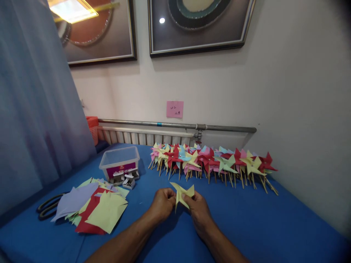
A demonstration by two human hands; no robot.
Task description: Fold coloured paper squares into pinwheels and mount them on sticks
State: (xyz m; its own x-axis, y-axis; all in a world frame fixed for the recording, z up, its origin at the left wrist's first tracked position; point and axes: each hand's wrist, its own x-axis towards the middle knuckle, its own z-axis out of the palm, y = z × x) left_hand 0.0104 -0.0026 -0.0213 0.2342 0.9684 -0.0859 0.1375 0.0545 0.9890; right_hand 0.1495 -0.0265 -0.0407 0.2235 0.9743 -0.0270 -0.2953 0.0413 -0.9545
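Note:
A pale yellow paper pinwheel (180, 193), its blades folded in, is pinched in my right hand (199, 210), with the thumb pressed near its centre. My left hand (162, 204) is closed close against the pinwheel's left side. Its fingertips are curled together, and what they hold, if anything, is too small to make out. No stick shows on this pinwheel. Both hands are above the blue cloth (236, 223). Left of them lies a loose pile of cut paper squares, with a yellow sheet (108, 212) on top and a red sheet (91, 215) beneath.
Finished pinwheels on sticks (208, 160) lie in a long row at the back. A clear plastic tub (120, 160) stands at the back left, with small open boxes (128, 180) before it. Scissors (48, 208) lie partly under the paper. A blue curtain (35, 95) hangs at left.

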